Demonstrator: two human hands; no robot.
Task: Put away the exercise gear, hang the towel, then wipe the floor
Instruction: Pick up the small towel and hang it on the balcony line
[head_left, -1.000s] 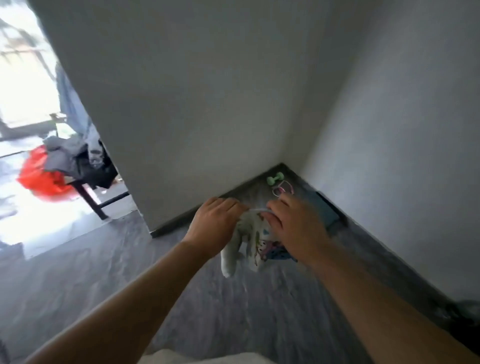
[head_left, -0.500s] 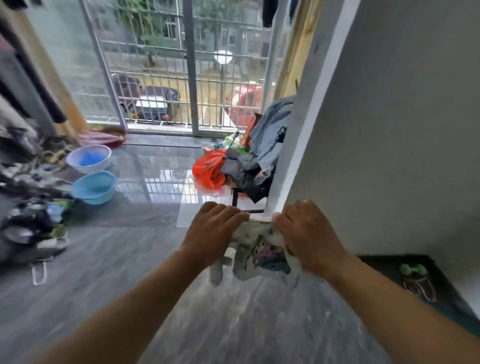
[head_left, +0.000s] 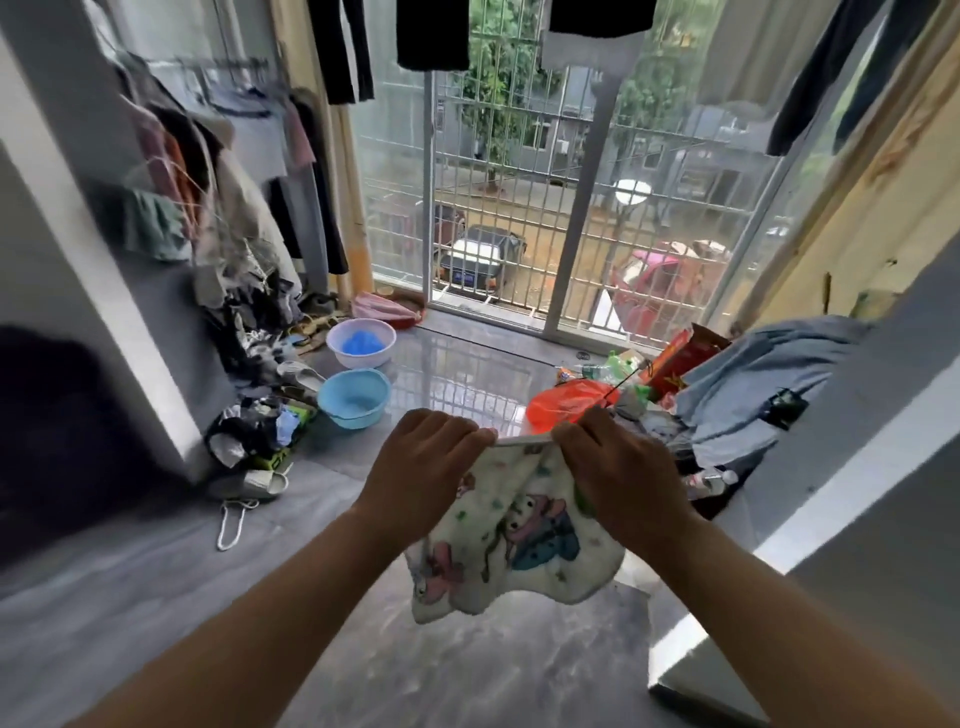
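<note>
Head view: one towel, hanging above the floor. Your two hands, left hand and right hand, have their fingers curled, pinching its top hem. Two basins ahead-left: white basin, blue basin. One orange bag to the right.

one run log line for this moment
step: hang towel | left hand: grips towel top edge | right hand: grips towel top edge | towel: held spread, hanging free | hung: not yet
</note>
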